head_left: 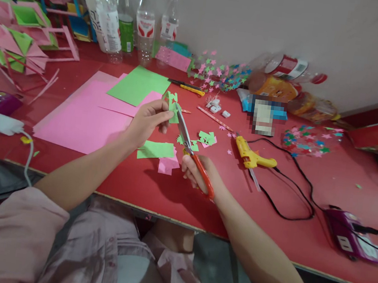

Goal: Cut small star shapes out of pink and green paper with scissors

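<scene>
My left hand [148,120] pinches a small green paper piece [172,103] and holds it up above the red table [142,186]. My right hand [197,170] grips red-handled scissors [192,153], whose blades reach up into the green piece. Below the hands lie green and pink paper scraps [160,154]. More green cut-outs [206,137] lie just right of the scissors.
Pink sheets [81,119] and a green sheet [139,85] lie at left. A yellow glue gun [251,154] with black cord sits at right, near a pencil [212,117] and utility knife [189,86]. Plastic bottles [128,19], folded paper crafts [24,20] and paper stars [218,74] line the back. Purple power strips [350,234] sit near the edges.
</scene>
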{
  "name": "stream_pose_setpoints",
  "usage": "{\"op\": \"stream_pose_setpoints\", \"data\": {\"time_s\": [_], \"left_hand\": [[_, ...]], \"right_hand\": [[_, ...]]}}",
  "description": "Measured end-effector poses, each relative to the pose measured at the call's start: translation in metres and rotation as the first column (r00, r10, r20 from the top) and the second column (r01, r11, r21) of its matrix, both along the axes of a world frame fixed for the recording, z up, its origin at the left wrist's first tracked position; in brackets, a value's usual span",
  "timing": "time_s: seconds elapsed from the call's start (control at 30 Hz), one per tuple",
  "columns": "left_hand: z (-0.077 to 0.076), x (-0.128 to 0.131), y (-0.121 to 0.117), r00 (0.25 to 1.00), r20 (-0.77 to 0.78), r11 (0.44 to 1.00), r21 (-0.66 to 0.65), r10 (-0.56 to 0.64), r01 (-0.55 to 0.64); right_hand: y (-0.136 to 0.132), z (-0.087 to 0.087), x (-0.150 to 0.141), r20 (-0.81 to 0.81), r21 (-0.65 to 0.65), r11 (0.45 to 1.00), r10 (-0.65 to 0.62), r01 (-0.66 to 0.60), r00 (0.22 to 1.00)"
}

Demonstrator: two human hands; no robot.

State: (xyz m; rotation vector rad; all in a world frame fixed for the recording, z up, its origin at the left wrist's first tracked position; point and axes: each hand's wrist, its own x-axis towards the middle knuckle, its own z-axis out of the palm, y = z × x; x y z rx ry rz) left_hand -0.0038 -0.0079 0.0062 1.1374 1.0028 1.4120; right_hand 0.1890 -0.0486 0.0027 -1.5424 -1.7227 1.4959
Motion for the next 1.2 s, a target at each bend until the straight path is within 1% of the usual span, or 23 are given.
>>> {"op": "stream_pose_setpoints", "data": {"time_s": [0.13,0.23,0.3,0.43,0.53,0.57,0.63,0.7,0.77,0.9,1.03,1.13,1.2], "left_hand": [[0.0,0.0,0.0,1.0,0.016,1.0,0.025,-0.005,0.005],[0.0,-0.002,0.0,1.0,0.01,1.0,0.03,-0.001,0.001],[0.0,-0.004,0.0,1.0,-0.006,1.0,0.029,0.0,0.0],[0.001,-0.009,0.002,0.999,-0.05,1.0,0.024,0.006,-0.005],[0.003,-0.009,0.002,0.999,-0.017,1.0,-0.001,0.03,-0.03],[0.003,-0.008,0.002,1.0,0.01,1.0,-0.013,0.022,-0.022],[0.004,-0.006,0.001,0.998,0.054,0.998,-0.039,-0.037,0.039],[0.003,-0.005,0.0,0.991,0.06,0.991,-0.067,-0.116,0.12],[0.003,-0.004,0.0,0.987,0.052,0.985,-0.08,-0.149,0.153],[0.003,-0.005,0.0,0.992,0.087,0.994,-0.056,-0.093,0.098],[0.005,-0.007,0.001,0.994,0.101,0.996,-0.079,-0.037,0.045],[0.006,-0.006,0.001,0.998,0.061,0.997,-0.072,-0.007,0.012],[0.005,-0.005,0.001,1.0,0.013,0.999,-0.038,0.017,-0.017]], "right_hand": [[-0.005,0.005,-0.001,-0.03,0.042,0.999,-0.03,0.031,0.999],[-0.003,0.007,0.0,-0.021,0.058,0.998,-0.017,0.018,1.0],[0.0,0.006,0.002,0.001,0.022,1.0,0.012,-0.012,1.0],[0.008,0.001,0.005,0.025,-0.007,1.0,0.015,-0.015,1.0],[0.008,-0.001,0.005,0.028,-0.004,1.0,0.008,-0.008,1.0],[0.008,0.0,0.004,0.028,0.001,1.0,0.011,-0.011,1.0],[0.005,0.001,0.003,0.024,0.014,1.0,0.01,-0.01,1.0],[0.003,0.002,0.001,0.016,0.039,0.999,-0.01,0.009,1.0],[0.001,0.003,0.0,0.02,0.064,0.998,-0.03,0.028,0.999],[0.0,0.003,0.0,0.017,0.089,0.996,-0.033,0.032,0.999],[0.0,0.0,0.001,0.007,0.083,0.996,-0.031,0.031,0.999],[0.001,-0.001,0.002,0.007,0.074,0.997,-0.032,0.032,0.999],[0.001,-0.001,0.002,0.003,0.075,0.997,-0.027,0.027,1.0]]}}
